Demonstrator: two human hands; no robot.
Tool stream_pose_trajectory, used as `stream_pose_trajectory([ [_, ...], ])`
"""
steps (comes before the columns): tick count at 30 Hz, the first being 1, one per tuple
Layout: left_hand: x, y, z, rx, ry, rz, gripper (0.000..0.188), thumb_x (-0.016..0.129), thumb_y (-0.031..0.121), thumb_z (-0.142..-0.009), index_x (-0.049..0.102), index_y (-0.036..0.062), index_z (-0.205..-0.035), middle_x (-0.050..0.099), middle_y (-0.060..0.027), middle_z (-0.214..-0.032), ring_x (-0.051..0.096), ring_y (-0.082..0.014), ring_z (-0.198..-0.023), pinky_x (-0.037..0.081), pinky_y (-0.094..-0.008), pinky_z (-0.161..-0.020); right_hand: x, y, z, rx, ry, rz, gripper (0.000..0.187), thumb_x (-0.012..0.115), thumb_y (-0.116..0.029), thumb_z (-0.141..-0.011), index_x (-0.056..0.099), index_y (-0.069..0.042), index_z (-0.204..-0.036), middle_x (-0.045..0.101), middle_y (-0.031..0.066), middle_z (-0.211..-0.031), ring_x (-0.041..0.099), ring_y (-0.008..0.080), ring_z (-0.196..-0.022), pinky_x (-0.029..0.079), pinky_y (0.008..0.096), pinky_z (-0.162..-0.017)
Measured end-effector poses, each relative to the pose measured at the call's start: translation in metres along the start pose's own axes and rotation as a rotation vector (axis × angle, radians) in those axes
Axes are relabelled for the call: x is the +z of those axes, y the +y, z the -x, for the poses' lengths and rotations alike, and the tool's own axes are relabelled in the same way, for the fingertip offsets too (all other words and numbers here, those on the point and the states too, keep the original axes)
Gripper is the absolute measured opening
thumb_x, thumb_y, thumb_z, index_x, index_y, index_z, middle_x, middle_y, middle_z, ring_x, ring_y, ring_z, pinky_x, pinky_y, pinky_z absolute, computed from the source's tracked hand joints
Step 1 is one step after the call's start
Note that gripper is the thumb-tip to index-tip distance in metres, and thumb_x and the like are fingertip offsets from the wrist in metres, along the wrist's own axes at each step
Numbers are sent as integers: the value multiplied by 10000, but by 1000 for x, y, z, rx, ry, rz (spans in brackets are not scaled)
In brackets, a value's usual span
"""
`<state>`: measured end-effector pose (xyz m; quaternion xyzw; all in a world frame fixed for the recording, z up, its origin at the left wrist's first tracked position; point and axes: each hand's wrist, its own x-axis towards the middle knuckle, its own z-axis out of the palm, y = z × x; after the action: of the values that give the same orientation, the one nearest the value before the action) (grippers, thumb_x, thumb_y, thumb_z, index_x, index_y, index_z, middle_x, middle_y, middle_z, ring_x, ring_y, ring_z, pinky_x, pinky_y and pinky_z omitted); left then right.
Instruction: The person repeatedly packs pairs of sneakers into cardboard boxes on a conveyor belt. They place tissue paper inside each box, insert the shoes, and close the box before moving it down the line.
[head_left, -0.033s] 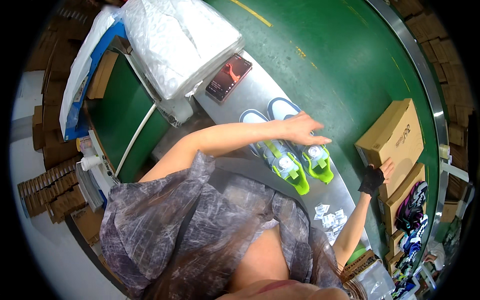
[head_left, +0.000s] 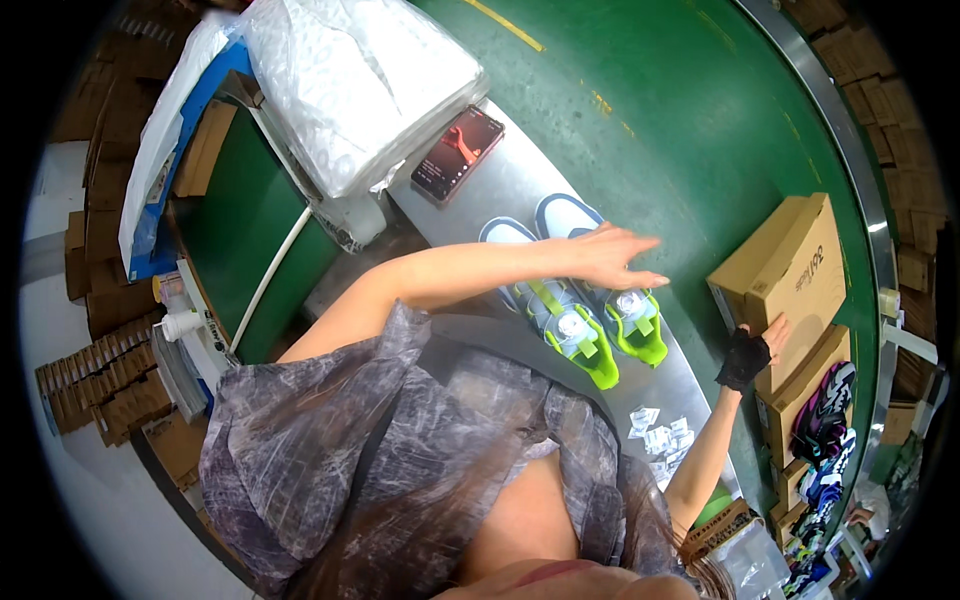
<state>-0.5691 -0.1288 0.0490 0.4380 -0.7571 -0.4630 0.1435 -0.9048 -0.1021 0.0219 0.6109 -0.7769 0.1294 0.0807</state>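
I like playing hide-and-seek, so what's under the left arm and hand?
A pair of shoes is under the left arm and left hand. Their white ends and green ends stick out on either side. Their middles are covered, so I can't tell what's there.

I see two pale-blue and lime shoes [head_left: 557,307] side by side on the metal worktop [head_left: 525,150]; to their right, a brown cardboard box [head_left: 785,275] sits on the green surface [head_left: 690,130].
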Motion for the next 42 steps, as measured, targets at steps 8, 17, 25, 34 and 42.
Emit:
stream_pose_trajectory([
  [8, 3, 48, -36, 694, 415, -196, 593, 511, 458, -815, 279, 250, -1319, 209, -200, -1368, 289, -347, -1243, 224, -614, -932, -85, -68, 38, 241, 88, -960, 469, 578, -28, -779, 385, 33, -1203, 532, 137, -1069, 524, 192, -900, 411, 294, -823],
  [17, -33, -43, -21, 180, 795, -297, 555, 619, 136, -650, 394, 96, -1156, 280, -185, -1335, 306, -341, -1219, 232, -595, -899, -112, 26, 16, 614, 78, -1828, 534, 616, -92, -663, 467, -45, -1173, 529, 151, -1135, 486, 320, -1074, 369, 546, -897],
  [25, -27, -77, -19, 199, 511, -642, 254, 556, 98, -625, 558, 82, -879, 504, -77, -922, 432, -250, -1013, 250, -589, -852, -15, 26, 110, 1089, -159, -1367, 436, 559, -309, -815, 486, 3, -1111, 544, 163, -1106, 533, 302, -997, 427, 419, -789],
  [34, -6, -50, 8, 311, 681, -357, 353, 588, 143, -690, 531, 59, -1028, 488, -115, -1077, 435, -278, -1065, 282, -506, -893, 18, -34, 219, 540, -116, -41, 358, 537, -265, -822, 490, -73, -1120, 486, 165, -1000, 531, 314, -852, 426, 401, -746],
  [42, -109, -104, 79, 180, 926, -170, 265, 494, -26, -739, 559, 7, -994, 547, -121, -902, 552, -242, -814, 447, -326, -707, 23, -14, 235, 216, -31, -80, 173, 534, -129, -810, 567, -15, -935, 527, 170, -870, 526, 321, -815, 433, 390, -719],
])
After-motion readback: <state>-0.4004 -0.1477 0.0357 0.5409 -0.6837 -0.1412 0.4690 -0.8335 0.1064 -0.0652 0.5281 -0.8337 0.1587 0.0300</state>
